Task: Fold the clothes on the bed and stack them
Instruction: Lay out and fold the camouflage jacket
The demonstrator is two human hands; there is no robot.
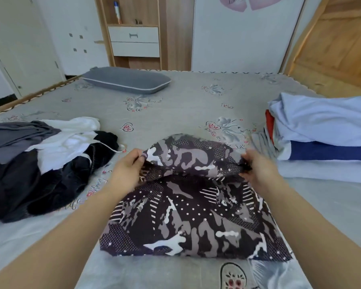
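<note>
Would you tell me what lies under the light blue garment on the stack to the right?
Under the light blue garment show a red edge, a dark blue layer and a pale one. How far each extends beneath is covered.

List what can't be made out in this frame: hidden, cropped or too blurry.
- Head view: what sort of garment the patterned cloth is; it is folded over, both hands gripping its far edge.
- Unfolded pile: left edge crops it; item count unclear.
- Folded stack: right edge crops it; lower layers hidden by the light blue top.
- Shelf bottle: label too small.
</note>
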